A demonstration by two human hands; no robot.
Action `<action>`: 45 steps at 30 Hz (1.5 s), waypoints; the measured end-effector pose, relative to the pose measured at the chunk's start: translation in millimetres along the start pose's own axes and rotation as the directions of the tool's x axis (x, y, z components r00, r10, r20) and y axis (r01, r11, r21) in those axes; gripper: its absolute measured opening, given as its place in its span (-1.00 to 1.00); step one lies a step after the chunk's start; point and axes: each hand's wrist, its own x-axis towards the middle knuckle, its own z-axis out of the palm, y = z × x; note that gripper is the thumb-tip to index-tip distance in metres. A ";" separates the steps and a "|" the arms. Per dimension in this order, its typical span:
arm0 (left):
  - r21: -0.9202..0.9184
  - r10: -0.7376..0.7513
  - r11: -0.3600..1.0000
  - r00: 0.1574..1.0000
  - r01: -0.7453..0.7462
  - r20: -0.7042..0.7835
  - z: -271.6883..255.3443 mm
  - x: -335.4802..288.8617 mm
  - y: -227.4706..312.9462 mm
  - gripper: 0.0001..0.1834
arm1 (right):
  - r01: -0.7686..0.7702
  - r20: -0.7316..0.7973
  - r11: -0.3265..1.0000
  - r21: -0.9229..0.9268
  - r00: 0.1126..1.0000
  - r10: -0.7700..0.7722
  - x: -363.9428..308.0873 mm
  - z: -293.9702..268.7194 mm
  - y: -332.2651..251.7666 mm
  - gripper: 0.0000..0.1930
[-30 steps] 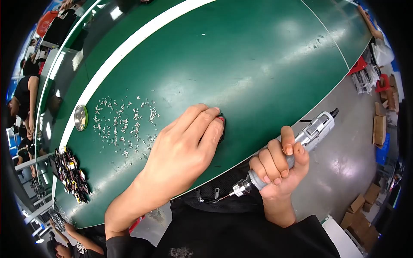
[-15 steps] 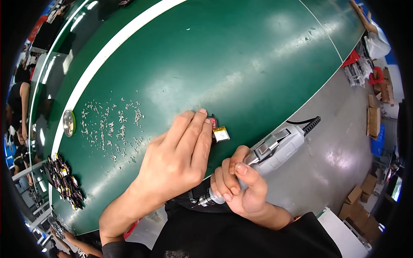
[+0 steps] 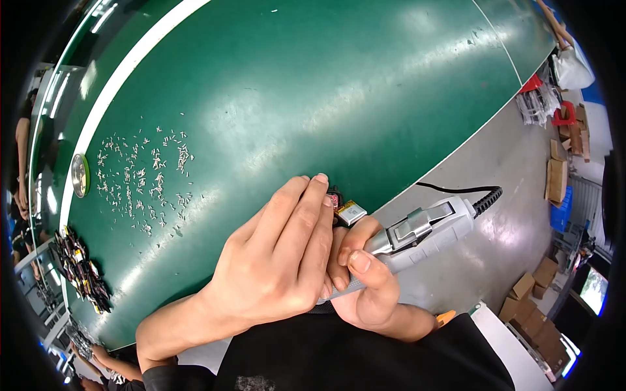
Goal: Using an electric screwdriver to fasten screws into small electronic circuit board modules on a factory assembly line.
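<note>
My right hand (image 3: 368, 287) is wrapped round a grey electric screwdriver (image 3: 427, 231), its cord end pointing up and to the right; the tip is hidden behind my left hand. My left hand (image 3: 274, 254) is over the near edge of the green table, its fingers pressed together on a small electronic device. Past the fingertips show the device's red circuit board (image 3: 334, 199) and a silver pouch battery with yellow tape (image 3: 350, 213); the rest is covered. The two hands meet or overlap in view, beside the device.
Many tiny pale slivers (image 3: 143, 182) lie scattered across the green table (image 3: 274, 117) at left. Beyond them stands a round green-rimmed dish (image 3: 79, 176). A heap of dark wired parts (image 3: 81, 270) sits at the left edge. Cardboard boxes (image 3: 538, 313) stand on the floor at right.
My right hand and the screwdriver have come up against my left hand, and the screwdriver's tip is now hidden. The table and its scattered slivers have shifted left in the view.
</note>
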 end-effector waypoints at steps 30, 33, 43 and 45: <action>-0.040 -0.064 0.997 0.994 0.061 -0.094 16.0 -10.7 4.7 -0.68 | 0.267 0.480 0.902 -0.339 0.874 -0.078 87.8 6.6 -97.6 -0.68; -0.075 -0.061 0.996 0.993 0.053 -0.102 14.9 -9.9 4.3 -0.67 | 0.298 0.512 0.871 -0.391 0.857 -0.063 85.2 11.3 -94.3 -0.69; 0.022 -0.064 0.998 0.998 0.064 -0.008 0.2 -18.8 7.7 -0.63 | 0.307 0.584 0.873 -0.379 0.811 -0.031 97.3 23.2 -73.7 -0.73; 0.079 -0.047 0.996 0.997 0.043 0.058 -7.3 -21.5 9.5 -0.56 | 0.311 0.640 0.908 -0.282 0.766 -0.063 100.4 22.1 -70.5 -0.76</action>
